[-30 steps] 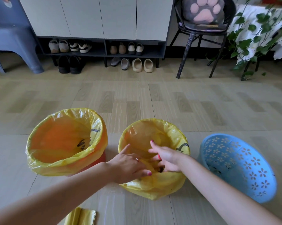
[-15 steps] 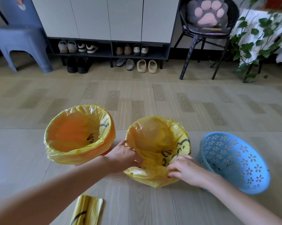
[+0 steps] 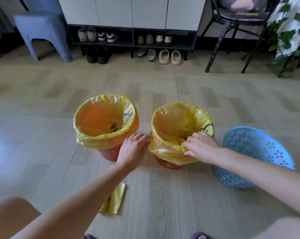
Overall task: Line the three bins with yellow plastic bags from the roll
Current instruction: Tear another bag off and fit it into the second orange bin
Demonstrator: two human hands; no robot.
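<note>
Now right hand [image 3: 200,146] pinches middle bag [image 3: 171,149] rim; left hand [image 3: 133,149] beside.

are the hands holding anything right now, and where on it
The right hand pinches the middle bin's yellow bag at its folded-over near rim. The left hand holds nothing, its fingers straight beside that bag.

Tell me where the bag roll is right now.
In the head view the bag roll lies on the floor, low and left of centre, just right of the left forearm and nearer the camera than both lined bins.
</note>
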